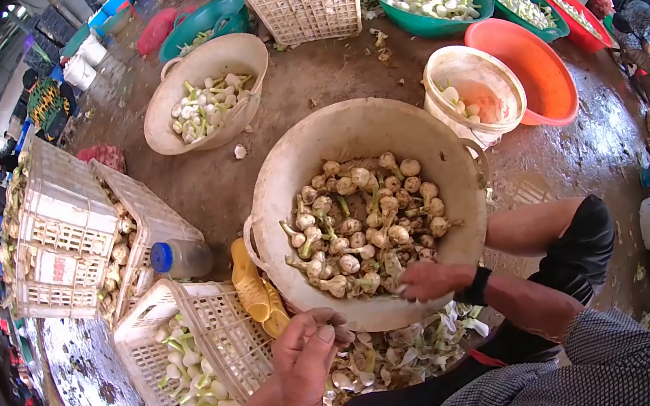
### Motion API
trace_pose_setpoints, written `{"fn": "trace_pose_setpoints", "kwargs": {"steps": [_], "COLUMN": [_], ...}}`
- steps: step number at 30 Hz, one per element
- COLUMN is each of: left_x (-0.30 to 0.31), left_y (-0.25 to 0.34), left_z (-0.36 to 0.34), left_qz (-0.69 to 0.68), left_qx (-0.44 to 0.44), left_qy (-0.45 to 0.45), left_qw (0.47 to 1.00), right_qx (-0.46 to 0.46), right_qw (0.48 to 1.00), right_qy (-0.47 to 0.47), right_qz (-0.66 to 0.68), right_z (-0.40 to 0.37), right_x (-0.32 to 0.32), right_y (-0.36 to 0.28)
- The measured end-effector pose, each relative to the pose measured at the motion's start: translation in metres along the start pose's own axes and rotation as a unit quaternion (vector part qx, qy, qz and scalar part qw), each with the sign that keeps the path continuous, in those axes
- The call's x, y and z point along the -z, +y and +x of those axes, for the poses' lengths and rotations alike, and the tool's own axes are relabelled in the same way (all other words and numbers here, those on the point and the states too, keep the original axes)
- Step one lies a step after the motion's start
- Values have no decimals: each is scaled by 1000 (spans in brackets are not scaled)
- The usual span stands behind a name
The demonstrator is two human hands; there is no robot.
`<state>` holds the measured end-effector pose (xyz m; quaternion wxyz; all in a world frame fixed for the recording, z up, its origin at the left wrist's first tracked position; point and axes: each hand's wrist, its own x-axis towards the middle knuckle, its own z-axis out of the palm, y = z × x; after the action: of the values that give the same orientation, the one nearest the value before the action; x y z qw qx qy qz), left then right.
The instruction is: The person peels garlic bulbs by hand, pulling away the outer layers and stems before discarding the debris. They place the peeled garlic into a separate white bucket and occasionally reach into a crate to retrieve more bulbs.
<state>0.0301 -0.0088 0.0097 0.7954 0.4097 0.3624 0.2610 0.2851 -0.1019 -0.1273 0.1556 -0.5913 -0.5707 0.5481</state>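
Note:
A large off-white tub [302, 157] in front of me holds many garlic bulbs [349, 226] with short stems. My right hand [427, 281] reaches over its near right side, fingertips among the nearest bulbs; its fingers are blurred. To the left, my left hand [310, 361] is raised just outside the tub's near rim, thumb and fingers curled together. What it holds, if anything, I cannot make out. Below the tub, between my legs, lies a heap of garlic skins and leaf trimmings [411, 356].
A white crate [232, 338] with trimmed garlic, a yellow shoe [248, 283] and a blue-lidded jar [184, 257] stand at left. Stacked crates [58, 230] rise behind them. Beyond the tub are a beige basin [232, 59], a white bucket [480, 72] and an orange basin [541, 68]. Other people sit at both sides.

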Motion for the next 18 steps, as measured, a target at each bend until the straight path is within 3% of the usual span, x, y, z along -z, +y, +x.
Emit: {"fn": "trace_pose_setpoints", "kwargs": {"steps": [2, 3, 6, 8, 10, 14, 16, 18], "left_x": [2, 3, 8, 12, 14, 11, 10, 10], "left_y": [-1, -1, 0, -1, -2, -1, -2, -2], "left_z": [-1, -1, -1, -3, -3, -2, -2, -1], "left_qz": [15, 13, 22, 33, 30, 26, 26, 27], "left_qx": [-6, -6, -9, -7, -7, 7, 8, 7], "left_qy": [-18, -16, -21, -18, -19, -28, -24, -22], "left_qw": [1000, 1000, 999, 999, 999, 999, 999, 999], "right_qx": [59, 188, 124, 103, -35, -60, -58, -60], "right_qw": [989, 967, 964, 994, 984, 966, 960, 960], "right_qy": [-118, -157, -231, 22, 162, 187, 116, 123], "right_qz": [63, 66, 40, 20, -71, -170, -249, -246], "right_z": [0, -7, -1, 17, 35, 51, 59, 60], "right_x": [-29, -33, -42, -35, -21, -9, -13, -20], "right_y": [-8, -32, -39, -18, 4, 32, 42, 53]}}
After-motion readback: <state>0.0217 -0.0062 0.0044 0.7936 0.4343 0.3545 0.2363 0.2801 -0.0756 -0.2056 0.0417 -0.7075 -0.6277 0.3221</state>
